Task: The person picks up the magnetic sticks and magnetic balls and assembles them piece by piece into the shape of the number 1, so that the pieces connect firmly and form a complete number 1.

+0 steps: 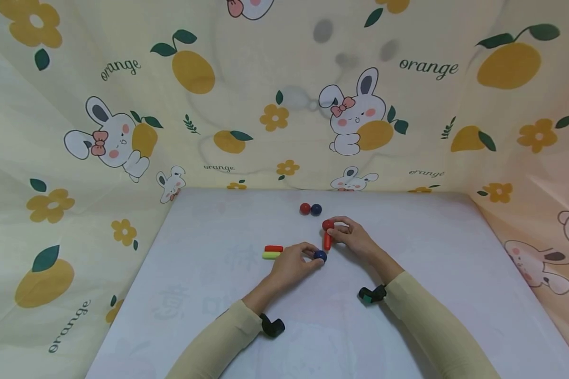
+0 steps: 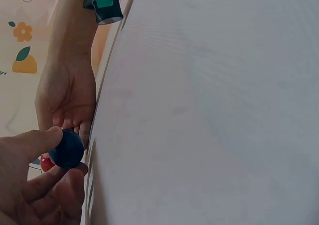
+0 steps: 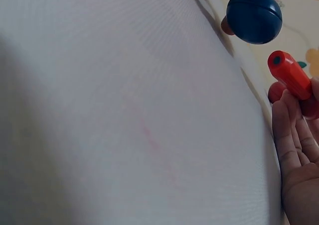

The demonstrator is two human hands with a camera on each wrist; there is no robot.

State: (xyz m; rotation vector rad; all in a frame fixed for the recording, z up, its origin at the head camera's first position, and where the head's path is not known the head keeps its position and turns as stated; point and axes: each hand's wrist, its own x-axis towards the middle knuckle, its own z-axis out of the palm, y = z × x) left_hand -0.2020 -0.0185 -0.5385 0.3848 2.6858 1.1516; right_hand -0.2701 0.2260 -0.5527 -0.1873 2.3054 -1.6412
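Between thumb and fingers, my left hand [image 1: 291, 266] pinches a glossy dark blue ball [image 1: 320, 256] just above the table; a seam line circles this blue ball [image 3: 254, 18] in the right wrist view. My right hand [image 1: 355, 241] holds a red ball [image 1: 328, 225] with a red stick [image 1: 327, 242] extending from it toward me. In the right wrist view, the stick's [image 3: 294, 78] near end has a dark hole. The blue ball is close to that end, with a gap between them. Fingers partly hide where the red ball and stick meet.
Behind my hands, another red ball [image 1: 305, 209] and another dark blue ball [image 1: 316, 209] sit side by side on the white table [image 1: 208, 226]. A red stick [image 1: 273, 248] and a yellow-green stick [image 1: 271, 255] lie together left of my left hand. Patterned cloth [image 1: 275, 79] hangs behind the table.
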